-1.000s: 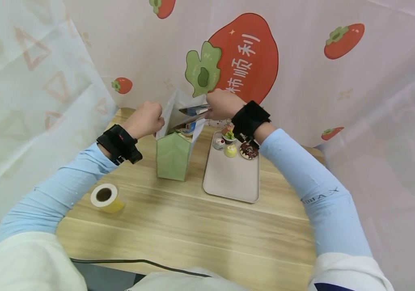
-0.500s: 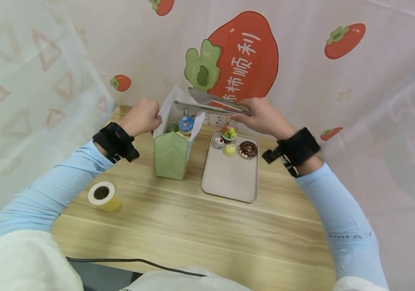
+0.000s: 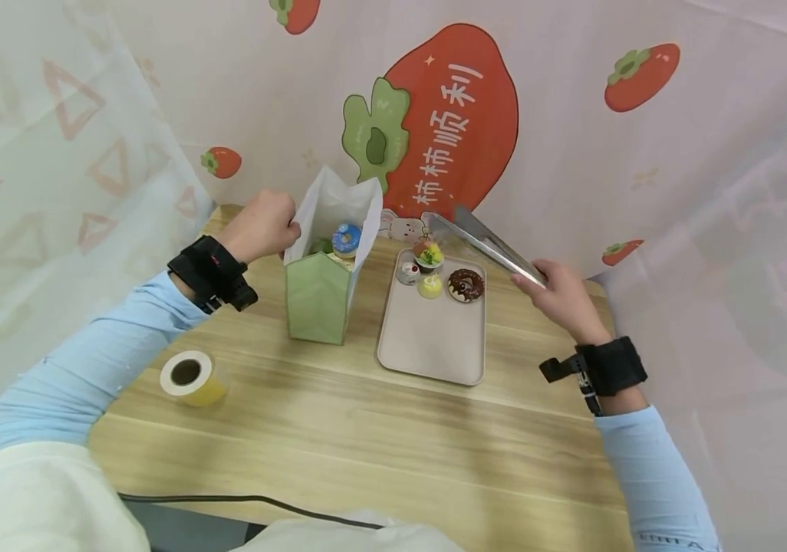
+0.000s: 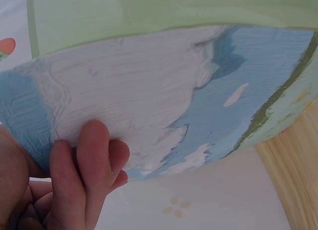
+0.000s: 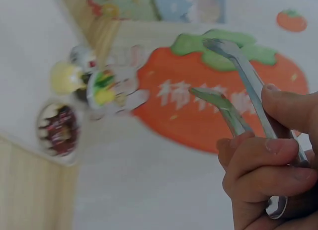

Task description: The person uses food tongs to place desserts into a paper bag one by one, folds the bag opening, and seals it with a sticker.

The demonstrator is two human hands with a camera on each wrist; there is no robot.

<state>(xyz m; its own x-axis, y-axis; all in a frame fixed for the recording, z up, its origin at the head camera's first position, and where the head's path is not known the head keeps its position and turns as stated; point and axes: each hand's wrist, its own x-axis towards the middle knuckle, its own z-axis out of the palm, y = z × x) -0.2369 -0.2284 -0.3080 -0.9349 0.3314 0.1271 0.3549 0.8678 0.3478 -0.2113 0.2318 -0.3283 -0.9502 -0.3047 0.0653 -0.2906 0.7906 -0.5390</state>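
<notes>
A green paper bag (image 3: 317,303) stands with its white-lined mouth wide; a blue-iced donut (image 3: 347,239) and something green show inside. My left hand (image 3: 261,226) pinches the bag's upper left edge, its fingertips (image 4: 94,140) on the printed side panel in the left wrist view. Metal tongs (image 3: 497,249) are in my right hand (image 3: 562,300), gripped near the rear, their two tips (image 5: 218,43) spread with nothing between them. The tongs slant over the back right of a beige tray (image 3: 431,345). On it sits a chocolate donut (image 3: 465,285).
Farther back on the tray are a small yellow cake (image 3: 430,286), a cherry-topped white cake (image 3: 408,273) and a fruit-topped cup (image 3: 428,255). A tape roll (image 3: 193,379) lies at the table's left. A black cable (image 3: 248,500) runs along the front edge. Printed sheets hang behind.
My right hand has drawn the tongs out from the bag's mouth and carried them right, over the tray. The blue donut now shows in the bag. My left hand stays at the bag's edge.
</notes>
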